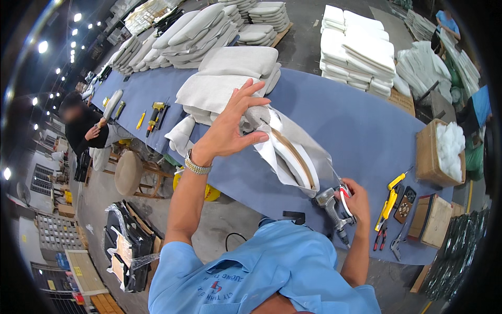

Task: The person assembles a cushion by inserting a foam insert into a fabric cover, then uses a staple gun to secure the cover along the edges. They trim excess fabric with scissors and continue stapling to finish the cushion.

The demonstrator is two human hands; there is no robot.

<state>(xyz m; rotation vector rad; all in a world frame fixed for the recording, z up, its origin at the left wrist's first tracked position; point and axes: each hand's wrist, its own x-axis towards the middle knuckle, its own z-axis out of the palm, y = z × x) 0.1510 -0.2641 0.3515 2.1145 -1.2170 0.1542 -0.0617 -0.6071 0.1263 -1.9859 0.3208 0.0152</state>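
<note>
A long padded piece [295, 157] lies on the blue table, grey fabric around white padding with a brown strip along its edge. My left hand [232, 123], wearing a wristwatch, is over its far end; the fingers are spread and the thumb apart. Whether the hand touches the fabric I cannot tell. By the near end, my right hand [356, 201] is closed on the red-and-white handles of what look like scissors [344, 192], thin blades toward the fabric. A grey staple gun [331, 206] lies beside that hand. Stacked grey padded pieces [230, 78] rise beyond my left hand.
At right on the table [361, 131] are a yellow cutter [389, 201], red-handled pliers [380, 238], a grey air gun [398, 246] and a box of white stuffing [431, 157]. A yellow staple gun [156, 115] lies left. A person [86, 125] works at the far left.
</note>
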